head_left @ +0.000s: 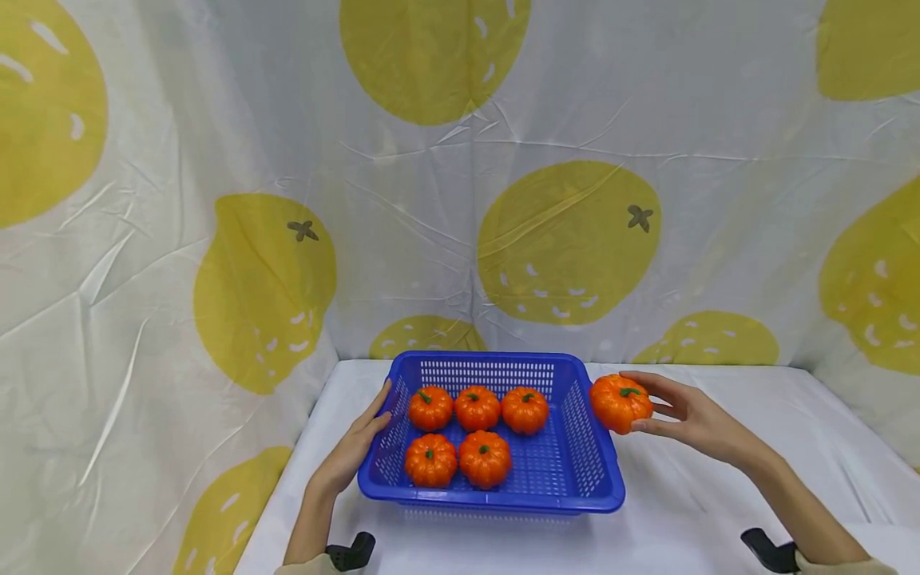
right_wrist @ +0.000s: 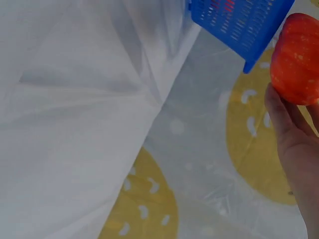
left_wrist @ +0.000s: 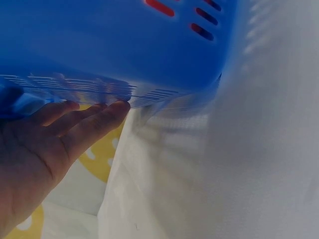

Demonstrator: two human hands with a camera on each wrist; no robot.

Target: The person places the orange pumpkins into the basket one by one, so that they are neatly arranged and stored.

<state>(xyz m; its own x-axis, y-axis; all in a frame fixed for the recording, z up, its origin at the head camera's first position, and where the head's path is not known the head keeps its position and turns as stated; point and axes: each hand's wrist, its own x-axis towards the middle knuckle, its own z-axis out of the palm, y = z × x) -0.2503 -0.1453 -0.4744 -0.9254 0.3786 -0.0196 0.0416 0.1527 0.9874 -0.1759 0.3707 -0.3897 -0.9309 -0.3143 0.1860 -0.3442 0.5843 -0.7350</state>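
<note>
Just right of the blue plastic basket's right rim, my right hand holds a small orange pumpkin with a green stem, fingers and thumb around its right side. The same pumpkin shows in the right wrist view, partly cut off by the frame edge. My left hand rests against the basket's left side. In the left wrist view, its extended fingers touch the slotted outer wall. Inside the basket lie several similar pumpkins, grouped toward the left and middle, with bare basket floor at front right.
A white cloth covers the table under the basket. Behind and to the left hangs a pale curtain printed with yellow lemons. Dark bands are worn on both wrists.
</note>
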